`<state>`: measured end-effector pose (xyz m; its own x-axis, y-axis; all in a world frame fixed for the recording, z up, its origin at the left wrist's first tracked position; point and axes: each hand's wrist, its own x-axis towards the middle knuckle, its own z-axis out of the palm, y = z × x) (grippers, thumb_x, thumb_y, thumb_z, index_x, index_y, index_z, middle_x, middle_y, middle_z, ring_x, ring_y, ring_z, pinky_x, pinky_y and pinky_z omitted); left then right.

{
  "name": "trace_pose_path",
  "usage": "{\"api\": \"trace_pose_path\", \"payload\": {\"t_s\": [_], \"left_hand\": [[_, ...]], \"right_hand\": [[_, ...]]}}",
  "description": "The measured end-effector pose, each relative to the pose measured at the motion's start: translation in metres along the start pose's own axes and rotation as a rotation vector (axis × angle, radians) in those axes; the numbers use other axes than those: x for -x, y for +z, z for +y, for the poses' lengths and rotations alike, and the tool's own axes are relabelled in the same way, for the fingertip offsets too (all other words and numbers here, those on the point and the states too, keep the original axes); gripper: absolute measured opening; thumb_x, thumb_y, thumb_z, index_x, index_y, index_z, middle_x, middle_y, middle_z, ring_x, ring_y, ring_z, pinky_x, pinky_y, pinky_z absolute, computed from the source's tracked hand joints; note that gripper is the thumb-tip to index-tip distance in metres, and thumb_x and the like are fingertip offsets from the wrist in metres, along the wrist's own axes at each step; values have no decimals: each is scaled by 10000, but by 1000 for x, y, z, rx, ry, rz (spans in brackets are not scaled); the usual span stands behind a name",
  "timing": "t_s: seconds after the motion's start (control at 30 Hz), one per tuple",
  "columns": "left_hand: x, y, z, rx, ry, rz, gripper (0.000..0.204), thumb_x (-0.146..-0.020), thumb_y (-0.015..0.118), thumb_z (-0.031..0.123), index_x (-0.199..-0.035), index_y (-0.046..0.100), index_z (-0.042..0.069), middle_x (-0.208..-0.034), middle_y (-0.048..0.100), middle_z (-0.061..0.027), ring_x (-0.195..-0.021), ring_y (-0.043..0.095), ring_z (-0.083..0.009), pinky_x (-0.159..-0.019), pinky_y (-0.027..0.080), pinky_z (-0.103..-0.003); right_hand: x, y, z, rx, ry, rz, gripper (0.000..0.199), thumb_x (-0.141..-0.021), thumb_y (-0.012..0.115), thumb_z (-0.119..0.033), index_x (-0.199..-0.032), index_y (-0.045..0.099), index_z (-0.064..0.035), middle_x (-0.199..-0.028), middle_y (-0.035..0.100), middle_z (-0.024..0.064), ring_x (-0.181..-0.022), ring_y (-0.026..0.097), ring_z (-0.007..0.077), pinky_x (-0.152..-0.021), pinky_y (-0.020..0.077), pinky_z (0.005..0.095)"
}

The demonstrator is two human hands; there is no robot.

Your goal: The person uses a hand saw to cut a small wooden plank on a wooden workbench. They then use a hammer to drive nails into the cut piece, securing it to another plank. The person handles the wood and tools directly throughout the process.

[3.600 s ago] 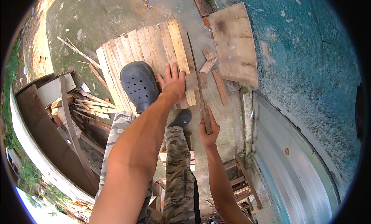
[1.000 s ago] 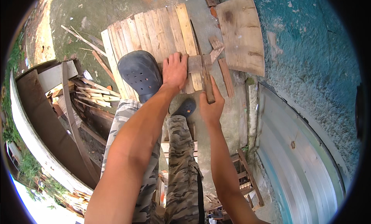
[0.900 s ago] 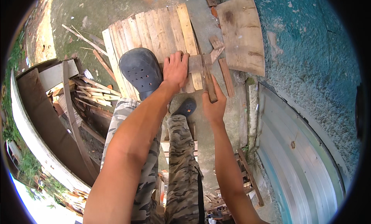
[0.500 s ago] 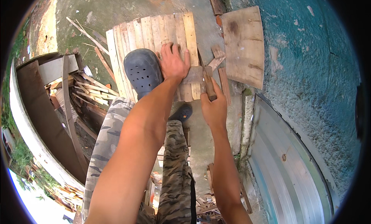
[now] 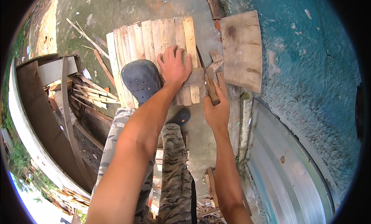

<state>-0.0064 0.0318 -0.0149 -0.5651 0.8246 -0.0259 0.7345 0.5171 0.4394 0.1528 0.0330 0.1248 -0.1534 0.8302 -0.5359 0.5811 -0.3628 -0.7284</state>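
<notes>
Saw (image 5: 211, 91), wooden-handled: held by the handle in the closed right hand (image 5: 216, 113), its narrow dark blade directed forward of that grip. Board (image 5: 196, 76), grey-brown, short: placed just ahead and left of the right-hand grip, crossed by the blade near its right end. Left hand (image 5: 176, 67): laid palm down, fingers spread, just left of the board's visible part; whether the board is touched by the palm cannot be told. Slatted platform (image 5: 147, 38): set beneath the left hand, pressed by a dark clog (image 5: 142, 81) to that hand's left.
</notes>
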Motion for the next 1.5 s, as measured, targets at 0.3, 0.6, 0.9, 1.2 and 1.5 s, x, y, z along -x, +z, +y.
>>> {"api": "trace_pose_path", "payload": {"t_s": [0.3,0.6,0.9,1.2,1.5], "left_hand": [[-3,10,11,-105,-65,-89,504,-954,560,442,-1322,604,101,-1483,472,-134,-1457,345,-291,-1194,161,-601],[-11,5,17,-165,-129,-182,578,-946,534,460,-1410,515,114,-1568,371,-166,-1518,233,-339,-1194,120,-654],[-14,6,20,-176,-145,-248,622,-949,526,449,-1501,440,176,-1634,293,-134,-1555,159,-368,-1194,147,-685],[-15,5,21,-172,-142,-291,629,-950,526,407,-1518,425,157,-1636,276,-154,-1554,140,-412,-1183,156,-723],[-9,2,22,-157,-141,-307,629,-934,538,393,-1505,432,152,-1629,283,-161,-1551,148,-422,-1186,163,-716]], "right_hand": [[-9,-5,16,-38,74,-38,596,-867,603,-63,-1456,537,5,-842,688,115,-626,592,146,-604,486,319],[82,-65,-61,79,190,-99,587,-898,593,-66,-1470,496,21,-1106,730,235,-916,741,264,-836,547,349],[-52,4,-29,156,219,-63,605,-844,598,-58,-1442,536,5,-1019,709,289,-930,732,356,-808,546,350],[151,-90,-49,85,148,-42,611,-849,598,-30,-1456,534,-18,-961,726,208,-711,711,197,-662,549,324],[-16,8,9,40,36,64,595,-852,577,-46,-1444,544,-3,-774,668,198,-642,659,171,-626,523,328]]}}
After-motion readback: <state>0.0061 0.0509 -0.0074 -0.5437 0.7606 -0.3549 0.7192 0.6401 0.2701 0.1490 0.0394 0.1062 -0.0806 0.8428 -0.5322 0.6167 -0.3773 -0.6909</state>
